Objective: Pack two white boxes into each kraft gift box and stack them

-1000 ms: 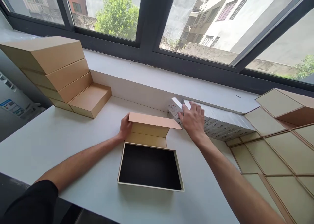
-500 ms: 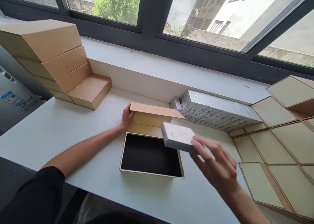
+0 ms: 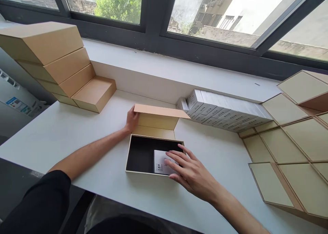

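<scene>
A brown gift box (image 3: 139, 172) lies open on the white table, its inside lined in black. My left hand (image 3: 132, 119) grips the left end of its raised lid (image 3: 159, 111), with the fingers partly hidden behind it. Inside the box, in the right half, rests a small white carton (image 3: 159, 162) with dark printed characters, lying flat. My right hand (image 3: 183, 165) is over this carton, fingers spread and touching its top. The hand covers the carton's right part.
Several white cartons (image 3: 220, 114) stand in stacked rows against the ledge. Closed brown boxes (image 3: 61, 49) are piled at the left. More boxes (image 3: 284, 138) with pale sides are stacked at the right. Windows run along the back above the sill (image 3: 153, 66).
My right hand has moved left and down, bringing the white carton from the air into the box. Its fingers have loosened and spread. My left hand stays on the lid.
</scene>
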The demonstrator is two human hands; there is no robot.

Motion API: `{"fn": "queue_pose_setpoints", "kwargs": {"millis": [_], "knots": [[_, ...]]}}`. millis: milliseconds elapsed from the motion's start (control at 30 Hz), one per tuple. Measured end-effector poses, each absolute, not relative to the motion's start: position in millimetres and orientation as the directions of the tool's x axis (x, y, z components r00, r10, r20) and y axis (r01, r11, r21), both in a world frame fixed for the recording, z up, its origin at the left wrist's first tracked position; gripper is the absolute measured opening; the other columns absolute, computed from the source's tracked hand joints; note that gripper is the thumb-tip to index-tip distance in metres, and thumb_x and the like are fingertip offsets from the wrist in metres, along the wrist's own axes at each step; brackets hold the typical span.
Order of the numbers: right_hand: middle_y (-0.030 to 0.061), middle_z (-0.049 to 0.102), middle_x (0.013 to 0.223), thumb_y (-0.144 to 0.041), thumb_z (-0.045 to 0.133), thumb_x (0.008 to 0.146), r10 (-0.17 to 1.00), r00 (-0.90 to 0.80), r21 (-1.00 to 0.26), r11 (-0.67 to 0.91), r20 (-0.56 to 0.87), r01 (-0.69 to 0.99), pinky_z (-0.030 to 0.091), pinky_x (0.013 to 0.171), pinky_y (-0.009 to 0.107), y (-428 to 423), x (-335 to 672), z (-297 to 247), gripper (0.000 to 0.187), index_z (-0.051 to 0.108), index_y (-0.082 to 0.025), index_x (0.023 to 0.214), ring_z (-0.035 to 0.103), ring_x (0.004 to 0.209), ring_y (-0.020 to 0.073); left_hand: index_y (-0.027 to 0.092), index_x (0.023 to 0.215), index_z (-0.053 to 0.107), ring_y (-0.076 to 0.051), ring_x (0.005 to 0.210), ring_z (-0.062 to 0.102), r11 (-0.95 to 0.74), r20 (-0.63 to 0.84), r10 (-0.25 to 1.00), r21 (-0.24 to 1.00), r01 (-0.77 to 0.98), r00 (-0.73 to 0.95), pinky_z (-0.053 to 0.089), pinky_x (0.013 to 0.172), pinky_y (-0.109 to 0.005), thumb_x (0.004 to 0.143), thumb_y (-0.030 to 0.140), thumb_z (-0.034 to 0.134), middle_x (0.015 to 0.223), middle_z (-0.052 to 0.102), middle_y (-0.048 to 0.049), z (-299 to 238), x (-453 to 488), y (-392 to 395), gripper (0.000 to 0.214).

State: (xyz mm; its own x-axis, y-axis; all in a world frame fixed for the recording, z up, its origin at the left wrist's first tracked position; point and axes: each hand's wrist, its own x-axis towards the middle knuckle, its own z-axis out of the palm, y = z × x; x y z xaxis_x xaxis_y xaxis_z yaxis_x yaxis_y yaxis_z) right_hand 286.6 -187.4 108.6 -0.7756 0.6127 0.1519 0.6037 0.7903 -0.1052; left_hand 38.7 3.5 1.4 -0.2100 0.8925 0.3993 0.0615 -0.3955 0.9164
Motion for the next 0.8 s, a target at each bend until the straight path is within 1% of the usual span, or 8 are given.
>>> {"fn": "queue_pose_setpoints", "kwargs": {"millis": [100,267,400,467,533,600,667,800], "knots": [[0.0167,0.045,0.151,-0.049,0.045,0.101,0.580,-0.814,-0.186,0.798,-0.018,0.573,0.038,0.114,0.052,-178,263,109,0.048,0.059,-0.019,0.135,0.042,0.141,0.0289,0.017,0.074,0.057,-0.015,0.070,0.051,-0.390,0.392,0.897,0.919,0.051,-0.204,0.040,0.063,-0.025,0.084,0.037,0.058,0.069,0.060,-0.0018,3,39,3,0.022],[0.0085,0.072,0.112,-0.053,0.042,0.101,0.554,-0.825,-0.308,0.771,-0.107,0.557,0.025,0.121,0.052,-175,246,96,0.047,0.072,-0.019,0.089,0.048,0.136,0.0279,0.017,0.072,0.055,-0.014,0.067,0.048,-0.377,0.375,0.900,0.926,0.034,-0.223,0.038,0.062,-0.024,0.083,0.042,0.060,0.067,0.057,-0.0006,5,41,1,0.028],[0.0083,0.073,0.109,-0.049,0.043,0.102,0.553,-0.809,-0.311,0.819,0.199,0.483,0.043,0.108,0.046,-162,258,107,0.040,0.069,-0.019,0.110,0.062,0.119,0.0249,0.018,0.070,0.053,-0.013,0.065,0.044,-0.361,0.357,0.909,0.932,0.024,-0.214,0.036,0.061,-0.024,0.083,0.047,0.062,0.065,0.053,0.0006,3,42,4,0.034],[0.0076,0.073,0.102,-0.042,0.044,0.102,0.681,-0.573,-0.339,0.728,0.455,0.596,0.053,0.090,0.038,-139,271,128,0.033,0.068,-0.021,0.106,0.068,0.100,0.0214,0.018,0.069,0.052,-0.012,0.065,0.041,-0.348,0.344,0.916,0.937,0.019,-0.208,0.035,0.060,-0.024,0.083,0.051,0.062,0.065,0.050,0.0011,1,41,5,0.038],[0.0064,0.072,0.091,-0.040,0.043,0.102,0.798,-0.170,-0.443,0.482,0.579,0.756,0.054,0.073,0.033,-103,286,152,0.031,0.067,-0.021,0.096,0.068,0.081,0.0186,0.018,0.067,0.049,-0.011,0.062,0.037,-0.324,0.315,0.924,0.946,-0.005,-0.216,0.032,0.057,-0.024,0.083,0.059,0.060,0.062,0.046,0.0020,1,41,5,0.045],[0.0075,0.072,0.095,-0.041,0.038,0.103,0.902,0.029,-0.465,0.195,0.431,0.864,0.053,0.062,0.030,-61,297,171,0.035,0.064,-0.019,0.110,0.066,0.070,0.0166,0.019,0.064,0.044,-0.010,0.059,0.032,-0.295,0.278,0.934,0.954,-0.045,-0.223,0.027,0.054,-0.024,0.083,0.068,0.055,0.059,0.039,0.0030,1,41,4,0.054],[0.0079,0.072,0.099,-0.035,0.035,0.103,0.982,0.061,-0.275,-0.011,0.176,0.961,0.051,0.062,0.027,-21,301,180,0.037,0.060,-0.019,0.125,0.066,0.067,0.0149,0.020,0.060,0.037,-0.010,0.057,0.026,-0.274,0.256,0.944,0.959,-0.066,-0.206,0.023,0.052,-0.025,0.081,0.077,0.049,0.057,0.032,0.0036,2,41,2,0.062],[0.0174,0.070,0.107,-0.021,0.050,0.094,0.995,0.098,-0.003,-0.098,0.011,0.995,0.051,0.075,0.032,33,288,165,0.030,0.065,-0.012,0.118,0.069,0.086,0.0229,0.020,0.055,0.028,-0.009,0.056,0.022,-0.277,0.270,0.951,0.960,-0.025,-0.151,0.017,0.051,-0.026,0.075,0.085,0.045,0.055,0.024,0.0035,4,41,-1,0.070]]}}
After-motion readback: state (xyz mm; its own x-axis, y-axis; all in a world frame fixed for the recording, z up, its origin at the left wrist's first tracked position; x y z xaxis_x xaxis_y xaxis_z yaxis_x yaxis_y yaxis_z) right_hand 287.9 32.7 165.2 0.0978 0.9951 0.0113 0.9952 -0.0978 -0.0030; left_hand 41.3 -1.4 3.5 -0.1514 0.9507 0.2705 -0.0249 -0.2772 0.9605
